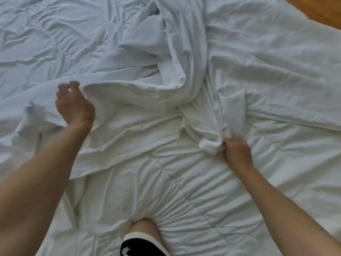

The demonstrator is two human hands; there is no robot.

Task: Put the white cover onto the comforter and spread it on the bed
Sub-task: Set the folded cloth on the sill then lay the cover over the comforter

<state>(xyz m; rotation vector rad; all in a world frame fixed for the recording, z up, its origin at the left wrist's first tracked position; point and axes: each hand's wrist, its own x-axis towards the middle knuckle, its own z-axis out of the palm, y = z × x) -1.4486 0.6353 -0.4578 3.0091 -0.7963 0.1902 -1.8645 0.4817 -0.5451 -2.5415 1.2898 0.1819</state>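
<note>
Two bare hands worked the thin white cotton cover: the right hand pinched a bunched fold at four o'clock, the left hand hovered loose-fingered, grasping nothing, at nine o'clock. A knee pressed the quilted white comforter at six. The cover lay crumpled across the comforter; brown floor showed at one.

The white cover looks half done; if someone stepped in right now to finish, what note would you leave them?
Right hand: grips a bunched fold of the white cover.
Left hand: fingers loosely curled over another fold of the cover, no clear grip.
Comforter: quilted, lying bare on the bed nearest you, a knee pressing into it.
Done: cover laid rumpled across the comforter.
Left: find the cover's opening, get the comforter inside, then spread it flat.
</note>
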